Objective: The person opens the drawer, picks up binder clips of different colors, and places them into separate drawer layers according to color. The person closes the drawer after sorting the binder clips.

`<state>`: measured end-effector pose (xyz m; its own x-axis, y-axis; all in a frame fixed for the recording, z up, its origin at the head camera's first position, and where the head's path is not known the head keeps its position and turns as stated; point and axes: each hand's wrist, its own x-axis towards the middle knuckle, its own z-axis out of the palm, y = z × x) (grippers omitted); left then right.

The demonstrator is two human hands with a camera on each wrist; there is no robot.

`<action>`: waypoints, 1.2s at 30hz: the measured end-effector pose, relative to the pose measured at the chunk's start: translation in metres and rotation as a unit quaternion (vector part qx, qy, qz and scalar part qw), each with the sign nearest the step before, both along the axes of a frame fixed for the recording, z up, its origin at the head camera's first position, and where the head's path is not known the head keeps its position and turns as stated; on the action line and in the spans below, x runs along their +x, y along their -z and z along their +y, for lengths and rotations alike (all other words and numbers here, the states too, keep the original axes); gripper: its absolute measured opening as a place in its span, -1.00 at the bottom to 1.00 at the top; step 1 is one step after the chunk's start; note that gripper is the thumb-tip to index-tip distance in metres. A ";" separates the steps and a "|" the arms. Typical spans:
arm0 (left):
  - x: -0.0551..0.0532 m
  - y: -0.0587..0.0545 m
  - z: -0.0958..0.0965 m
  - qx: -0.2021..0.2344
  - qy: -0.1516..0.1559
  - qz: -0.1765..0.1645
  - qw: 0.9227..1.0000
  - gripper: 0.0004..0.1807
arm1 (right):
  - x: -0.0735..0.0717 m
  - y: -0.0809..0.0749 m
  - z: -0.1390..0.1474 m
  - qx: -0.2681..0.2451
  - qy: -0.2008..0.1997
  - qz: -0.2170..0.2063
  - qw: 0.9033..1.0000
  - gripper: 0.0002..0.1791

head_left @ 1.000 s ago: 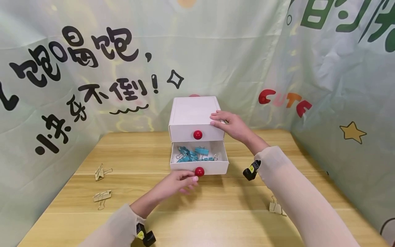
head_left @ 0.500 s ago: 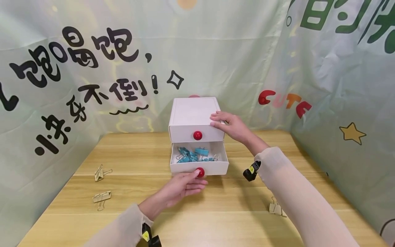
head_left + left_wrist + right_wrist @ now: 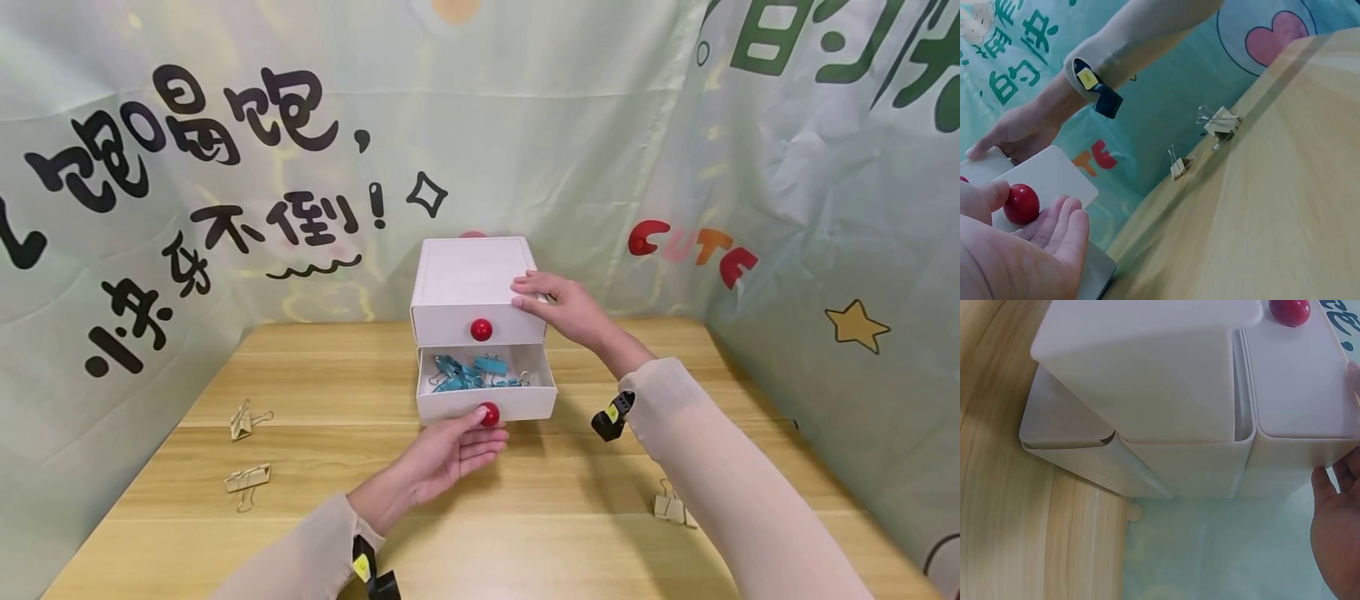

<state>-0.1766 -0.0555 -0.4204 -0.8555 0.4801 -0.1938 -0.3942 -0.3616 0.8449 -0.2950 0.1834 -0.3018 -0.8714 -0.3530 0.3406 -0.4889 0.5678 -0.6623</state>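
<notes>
A white drawer box [image 3: 472, 271] stands at the back of the table, its lower visible drawer [image 3: 450, 407] pulled out. Blue binder clips [image 3: 457, 373] lie in that drawer. My left hand [image 3: 446, 458] has its thumb and index finger at the drawer's red knob [image 3: 489, 414]; the other fingers stretch out below it. In the left wrist view the thumb touches one side of the knob [image 3: 1021, 204]. My right hand [image 3: 566, 308] rests on the box's top right edge. In the right wrist view its fingers lie against the upper tier [image 3: 1304, 375].
Two gold binder clips [image 3: 247, 477] lie at the table's left. At the right, a binder clip [image 3: 672, 507] sits near my right sleeve; the left wrist view shows another clip [image 3: 1177, 169] there. The right wrist view shows a tier [image 3: 1066, 419] beneath the pulled-out drawer. Printed cloth hangs behind.
My left hand has turned palm up and brought its thumb onto the knob. The drawer has slid slightly inward in the last half second. My right hand has stayed in place.
</notes>
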 end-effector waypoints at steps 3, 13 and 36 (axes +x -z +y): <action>-0.004 0.000 0.001 0.005 -0.009 -0.007 1.000 -0.42 | 0.001 -0.001 0.000 -0.001 -0.001 -0.001 1.000 -0.40; -0.017 -0.001 0.002 -0.014 -0.034 0.015 0.999 -0.43 | 0.001 -0.001 -0.001 0.001 -0.003 -0.001 1.000 -0.40; -0.048 -0.005 0.008 0.018 -0.065 -0.002 0.998 -0.48 | 0.001 -0.001 -0.001 -0.005 -0.009 0.005 1.000 -0.44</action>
